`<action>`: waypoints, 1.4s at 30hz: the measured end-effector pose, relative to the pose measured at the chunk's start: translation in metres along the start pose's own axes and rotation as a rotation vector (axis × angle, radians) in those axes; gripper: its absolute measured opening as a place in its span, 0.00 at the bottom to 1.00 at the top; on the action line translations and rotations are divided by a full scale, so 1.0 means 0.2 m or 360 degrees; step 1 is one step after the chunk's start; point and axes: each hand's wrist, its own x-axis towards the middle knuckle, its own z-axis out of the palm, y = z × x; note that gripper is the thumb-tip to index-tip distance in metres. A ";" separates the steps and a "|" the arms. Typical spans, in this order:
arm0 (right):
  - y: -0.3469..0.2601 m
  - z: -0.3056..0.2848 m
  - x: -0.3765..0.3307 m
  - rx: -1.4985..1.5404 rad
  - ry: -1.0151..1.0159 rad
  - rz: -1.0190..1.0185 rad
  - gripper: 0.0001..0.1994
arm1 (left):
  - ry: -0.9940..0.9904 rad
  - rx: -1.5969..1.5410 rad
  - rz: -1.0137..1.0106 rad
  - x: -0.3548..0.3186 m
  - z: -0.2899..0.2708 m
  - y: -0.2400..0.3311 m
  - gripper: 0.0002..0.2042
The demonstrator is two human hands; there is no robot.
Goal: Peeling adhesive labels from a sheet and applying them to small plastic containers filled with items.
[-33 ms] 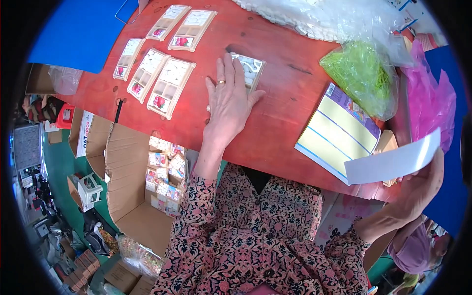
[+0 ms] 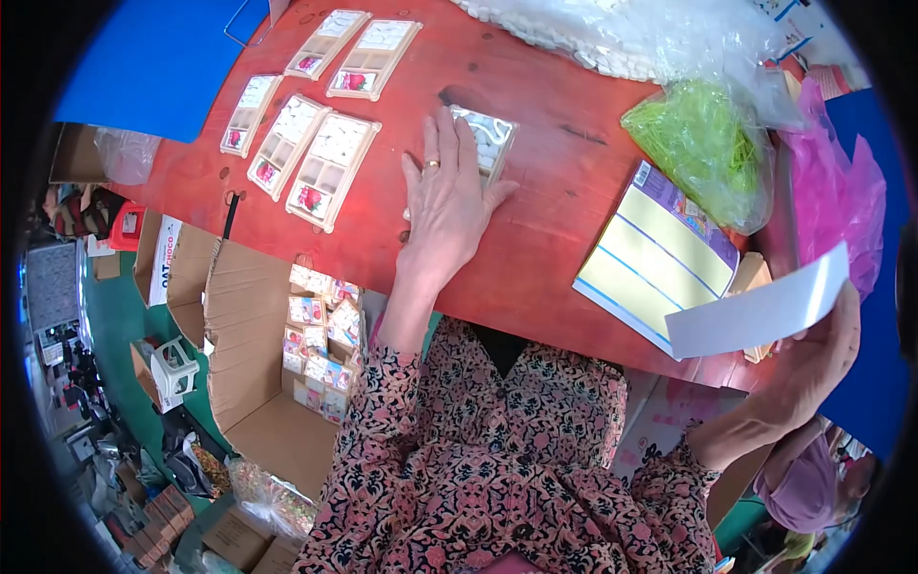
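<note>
My left hand [image 2: 448, 206] lies over a small wooden tray [image 2: 495, 143], its fingers stretched out and a ring on one finger. White pieces and a curved white strand show in the part of the tray that the hand leaves bare. Off to the right, my right hand [image 2: 818, 349] grips one end of a glossy white sheet [image 2: 760, 311], its fingers partly hidden behind it. The sheet's other end hangs over the corner of a pale yellow sheet with blue stripes [image 2: 660, 253] on the red table [image 2: 564, 210].
Several similar wooden trays [image 2: 333, 172] with white pieces and strawberry pictures lie at the table's left. Green shreds in a clear bag [image 2: 703, 143], a pink plastic bag [image 2: 841, 182] and a bag of white pieces [image 2: 622, 38] lie right and far. An open cardboard box [image 2: 253, 354] stands below left.
My right hand has shifted slightly left and up with the white sheet. My left hand has barely moved on the tray.
</note>
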 end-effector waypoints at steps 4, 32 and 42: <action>-0.01 0.27 -0.04 -0.0201 0.0215 -0.0124 0.09 | -0.0006 -0.0029 0.0006 -0.10 -0.04 0.06 0.38; 0.42 0.72 -0.23 -0.0483 -0.0914 0.0655 0.10 | 0.0839 -0.2560 -0.0815 -0.37 -0.18 0.13 0.09; 0.55 0.89 -0.11 -0.0716 -0.0767 0.0374 0.09 | 0.1047 -0.1994 -0.0737 -0.17 -0.01 -0.04 0.01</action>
